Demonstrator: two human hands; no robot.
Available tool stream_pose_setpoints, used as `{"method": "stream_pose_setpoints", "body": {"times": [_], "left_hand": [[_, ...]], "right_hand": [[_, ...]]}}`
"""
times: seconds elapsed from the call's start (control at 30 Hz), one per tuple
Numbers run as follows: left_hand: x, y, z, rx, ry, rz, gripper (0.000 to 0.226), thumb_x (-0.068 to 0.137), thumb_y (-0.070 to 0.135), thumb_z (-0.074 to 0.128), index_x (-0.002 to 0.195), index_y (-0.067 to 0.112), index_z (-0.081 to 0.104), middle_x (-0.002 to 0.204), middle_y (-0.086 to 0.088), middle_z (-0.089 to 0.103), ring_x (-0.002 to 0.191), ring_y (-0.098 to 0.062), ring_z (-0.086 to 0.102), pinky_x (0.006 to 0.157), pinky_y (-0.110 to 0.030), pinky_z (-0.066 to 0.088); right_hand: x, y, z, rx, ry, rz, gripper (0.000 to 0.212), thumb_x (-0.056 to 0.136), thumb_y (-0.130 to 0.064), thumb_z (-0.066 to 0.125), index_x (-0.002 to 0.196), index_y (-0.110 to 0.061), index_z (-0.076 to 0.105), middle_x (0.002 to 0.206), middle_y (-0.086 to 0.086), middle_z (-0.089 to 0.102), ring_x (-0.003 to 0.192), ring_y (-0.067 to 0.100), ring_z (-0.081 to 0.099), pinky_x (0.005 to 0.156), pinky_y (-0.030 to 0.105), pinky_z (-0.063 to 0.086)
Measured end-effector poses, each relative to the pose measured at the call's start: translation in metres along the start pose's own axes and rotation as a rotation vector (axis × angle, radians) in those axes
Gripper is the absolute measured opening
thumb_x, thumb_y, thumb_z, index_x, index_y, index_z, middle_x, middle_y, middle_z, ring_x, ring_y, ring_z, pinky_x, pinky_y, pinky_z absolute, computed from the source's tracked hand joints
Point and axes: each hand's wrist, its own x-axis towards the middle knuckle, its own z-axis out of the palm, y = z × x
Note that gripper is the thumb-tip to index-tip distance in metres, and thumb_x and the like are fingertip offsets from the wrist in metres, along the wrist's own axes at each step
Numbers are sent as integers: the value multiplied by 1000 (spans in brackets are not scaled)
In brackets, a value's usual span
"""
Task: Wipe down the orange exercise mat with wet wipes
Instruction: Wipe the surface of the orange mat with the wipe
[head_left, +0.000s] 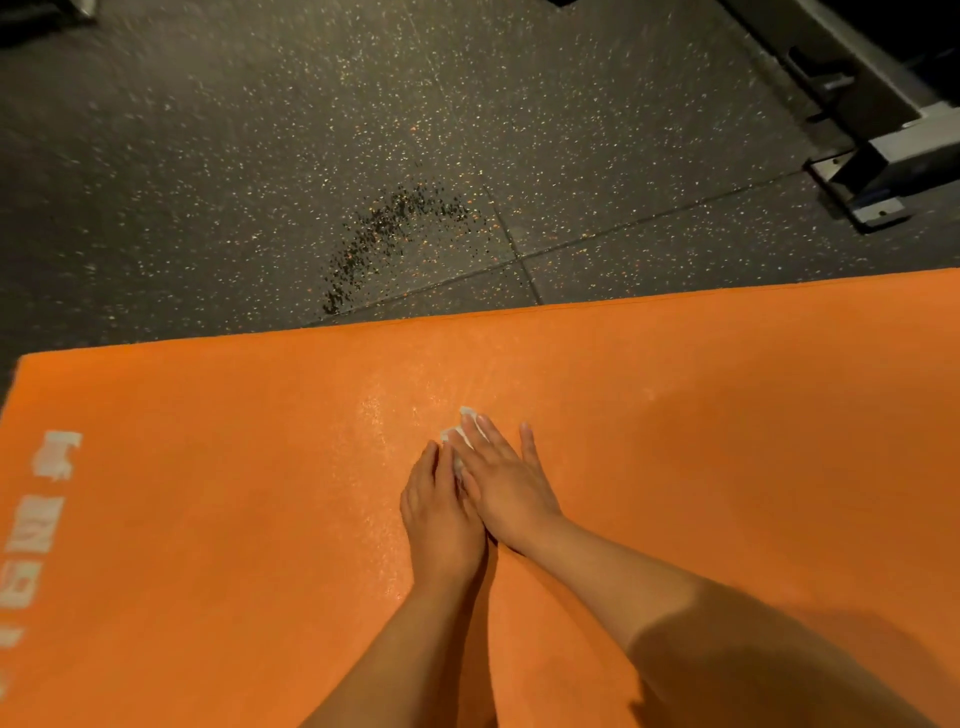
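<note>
I am pressing the wet wipe (457, 441) flat under both my left hand (441, 514) and right hand (506, 488), fingers extended, mid orange exercise mat (208, 467); toward twelve o'clock it could bunch and skip patches.

Orange exercise mat (675, 415) lies flat, glistening wet near its middle; a crumpled white wet wipe (460, 447) rests there.

Dim speckled dark rubber floor (208, 156) with a wet patch (384, 234); metal equipment base (883, 176) far right.
</note>
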Motion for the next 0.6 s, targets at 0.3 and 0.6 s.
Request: {"method": "stream_pose_setpoints", "body": {"times": [0.3, 0.6], "left_hand": [[-97, -17, -13, 73, -16, -229, 54, 100, 21, 46, 152, 30, 37, 162, 0, 24, 142, -23, 24, 114, -43, 17], [-155, 0, -32, 173, -231, -224, 58, 99, 26, 43, 154, 30, 27, 165, -1, 13, 145, -27, 19, 115, -42, 20]], "right_hand": [[-94, -7, 45, -82, -73, -335, 57, 108, -29, 29, 162, -29, 13, 169, -10, -3, 154, 7, -10, 118, 51, -18], [-154, -33, 24, -37, -176, -75, 72, 104, -16, 38, 162, -25, -3, 168, -1, -18, 150, 12, -25, 121, 49, -12]]}}
